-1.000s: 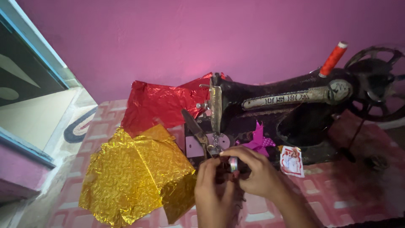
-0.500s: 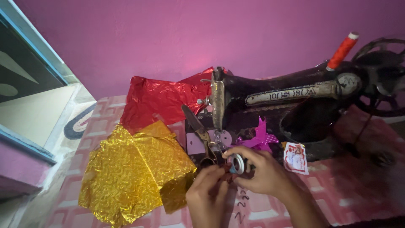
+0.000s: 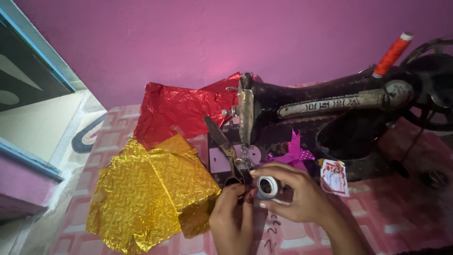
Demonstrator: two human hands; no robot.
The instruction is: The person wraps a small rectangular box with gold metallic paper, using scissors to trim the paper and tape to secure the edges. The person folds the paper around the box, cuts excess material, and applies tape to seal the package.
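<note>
A magenta wall (image 3: pixel 188 42) backs a table (image 3: pixel 391 212) covered in a pink-and-white checked cloth; a blue-framed opening (image 3: pixel 33 89) sits at the left. A black sewing machine (image 3: pixel 330 118) fills the right half, an orange thread spool (image 3: pixel 391 54) upright on top and its handwheel (image 3: pixel 434 85) at the edge. Crumpled gold foil (image 3: pixel 146 193) lies front left, with red foil (image 3: pixel 179 113) behind it against the machine's head. Scissors (image 3: pixel 224 148) rest on the machine bed, just beyond the hands and partly hidden by them. A purple ribbon bow (image 3: pixel 295 153) and a small red-and-white packet (image 3: pixel 334 177) lie beside the bed.

The right hand (image 3: pixel 297 196) curls round a tape roll (image 3: pixel 267 186), held just in front of the bed. The left hand (image 3: pixel 231 212) pinches narrowly beside the roll; whether it holds anything, I cannot tell.

Since a second ago, the roll has turned from edge-on to show its open face, and the view has drifted slightly left.
</note>
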